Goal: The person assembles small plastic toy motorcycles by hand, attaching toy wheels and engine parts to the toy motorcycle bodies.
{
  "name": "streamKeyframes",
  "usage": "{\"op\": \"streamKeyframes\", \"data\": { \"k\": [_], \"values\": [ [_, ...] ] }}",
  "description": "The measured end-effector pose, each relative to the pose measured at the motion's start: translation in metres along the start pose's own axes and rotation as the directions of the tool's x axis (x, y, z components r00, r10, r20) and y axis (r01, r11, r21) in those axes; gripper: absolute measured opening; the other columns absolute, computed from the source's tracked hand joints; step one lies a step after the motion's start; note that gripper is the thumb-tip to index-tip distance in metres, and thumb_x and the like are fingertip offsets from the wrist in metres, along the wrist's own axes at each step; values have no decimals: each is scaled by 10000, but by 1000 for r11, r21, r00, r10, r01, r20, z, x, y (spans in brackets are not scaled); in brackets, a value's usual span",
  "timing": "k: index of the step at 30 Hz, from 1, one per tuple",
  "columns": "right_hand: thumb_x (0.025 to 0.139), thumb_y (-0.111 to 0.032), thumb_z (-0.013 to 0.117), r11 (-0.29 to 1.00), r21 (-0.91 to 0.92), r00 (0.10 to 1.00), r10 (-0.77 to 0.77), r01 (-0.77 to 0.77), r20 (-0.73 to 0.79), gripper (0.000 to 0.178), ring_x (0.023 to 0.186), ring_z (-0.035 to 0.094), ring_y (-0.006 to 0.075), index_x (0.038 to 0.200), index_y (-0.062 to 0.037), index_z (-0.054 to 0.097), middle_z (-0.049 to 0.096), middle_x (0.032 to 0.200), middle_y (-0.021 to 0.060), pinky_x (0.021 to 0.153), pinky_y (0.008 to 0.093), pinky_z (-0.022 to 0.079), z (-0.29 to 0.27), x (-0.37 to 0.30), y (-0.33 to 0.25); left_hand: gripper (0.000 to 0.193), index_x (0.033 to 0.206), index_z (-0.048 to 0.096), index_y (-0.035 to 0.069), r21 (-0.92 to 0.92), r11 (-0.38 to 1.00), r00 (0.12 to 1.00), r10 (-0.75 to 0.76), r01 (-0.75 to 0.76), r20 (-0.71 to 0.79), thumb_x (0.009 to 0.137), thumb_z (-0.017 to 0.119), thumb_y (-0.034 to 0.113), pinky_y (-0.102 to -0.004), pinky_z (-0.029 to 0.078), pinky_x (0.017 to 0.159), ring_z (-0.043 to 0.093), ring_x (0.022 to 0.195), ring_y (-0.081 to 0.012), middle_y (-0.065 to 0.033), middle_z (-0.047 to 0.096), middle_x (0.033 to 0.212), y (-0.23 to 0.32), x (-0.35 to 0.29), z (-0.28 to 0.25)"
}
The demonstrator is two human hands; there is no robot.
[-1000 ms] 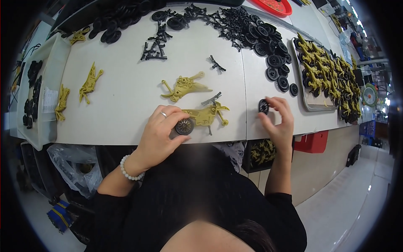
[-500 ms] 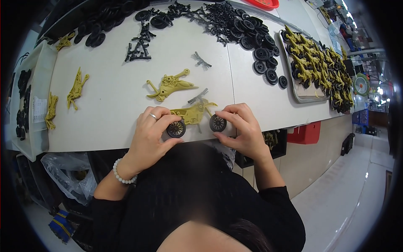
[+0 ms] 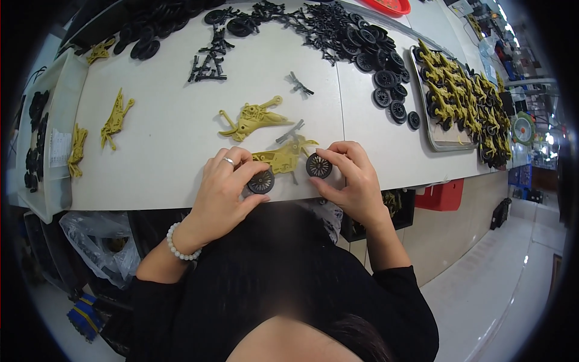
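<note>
A yellow toy motorcycle body (image 3: 282,159) is at the table's near edge, between my two hands. My left hand (image 3: 228,181) grips a black spoked wheel (image 3: 261,181) at the body's left end. At the front fork, my right hand (image 3: 351,180) pinches another black spoked wheel (image 3: 319,165) between thumb and fingers. A dark handlebar piece (image 3: 291,131) shows at the upper side of the body, looking faint. Just beyond lies a second yellow motorcycle body (image 3: 256,118) without wheels. Farther back rests a loose black handlebar part (image 3: 300,84).
Black wheels (image 3: 386,78) and small black parts (image 3: 319,33) are heaped at the back. A tray (image 3: 449,145) of yellow motorcycles stands at right. At left are loose yellow bodies (image 3: 114,120) and a white bin (image 3: 59,187). A red bin (image 3: 440,196) sits below the table edge.
The whole view has shifted slightly, so the table things sit a little farther right. Both hands keep hold of the two wheels; the right wheel has turned more face-on.
</note>
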State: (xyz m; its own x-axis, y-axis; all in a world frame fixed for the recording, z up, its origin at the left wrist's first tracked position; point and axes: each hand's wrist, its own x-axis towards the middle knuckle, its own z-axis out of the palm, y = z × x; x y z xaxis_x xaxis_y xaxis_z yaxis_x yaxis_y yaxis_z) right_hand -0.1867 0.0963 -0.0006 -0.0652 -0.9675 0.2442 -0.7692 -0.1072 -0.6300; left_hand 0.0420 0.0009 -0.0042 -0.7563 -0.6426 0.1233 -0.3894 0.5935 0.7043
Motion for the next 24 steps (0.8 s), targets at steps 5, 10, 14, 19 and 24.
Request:
{"op": "streamKeyframes", "data": {
  "k": [5, 10, 14, 19, 24],
  "values": [
    [641, -54, 783, 999, -43, 1000, 3, -3, 12, 451, 920, 575, 251, 1069, -31, 644, 570, 989, 115, 778, 327, 484, 2, 0, 0, 443, 1034, 626, 81, 4, 1000, 1000, 21, -21, -3, 636, 798, 174, -360, 387, 799, 491, 921, -236, -56, 518, 987, -2, -2, 1],
    [593, -97, 803, 998, -52, 998, -34, 32, -48, 434, 851, 585, 298, 985, -25, 631, 594, 930, 124, 729, 374, 488, 6, 2, -1, 447, 1034, 648, 30, -21, 997, 997, 72, -73, -41, 639, 811, 161, -350, 445, 787, 503, 912, -269, -93, 536, 986, -8, -3, 2],
    [638, -92, 808, 998, -66, 1000, 21, -22, -17, 441, 883, 587, 248, 1040, -20, 642, 584, 957, 115, 745, 324, 493, 6, 0, -3, 436, 1063, 663, 19, -23, 996, 991, 86, -89, -100, 660, 795, 119, -331, 459, 759, 512, 893, -254, -91, 553, 978, -10, -5, 7],
    [639, -149, 834, 993, -107, 994, 35, -46, -108, 410, 794, 604, 241, 967, -2, 635, 597, 908, 110, 682, 316, 504, 13, -4, -3, 443, 1075, 662, 15, -17, 995, 990, 100, -102, -100, 660, 791, 99, -326, 465, 761, 513, 891, -250, -92, 553, 986, -10, -5, 8],
    [620, -229, 824, 982, -144, 984, 102, -123, -144, 407, 778, 567, 275, 909, -32, 617, 581, 828, 93, 663, 359, 463, 20, 0, -6, 439, 1074, 662, 13, 0, 993, 988, 114, -114, -102, 659, 788, 83, -328, 465, 765, 513, 890, -251, -96, 554, 995, -11, -4, 9]
  ]
}}
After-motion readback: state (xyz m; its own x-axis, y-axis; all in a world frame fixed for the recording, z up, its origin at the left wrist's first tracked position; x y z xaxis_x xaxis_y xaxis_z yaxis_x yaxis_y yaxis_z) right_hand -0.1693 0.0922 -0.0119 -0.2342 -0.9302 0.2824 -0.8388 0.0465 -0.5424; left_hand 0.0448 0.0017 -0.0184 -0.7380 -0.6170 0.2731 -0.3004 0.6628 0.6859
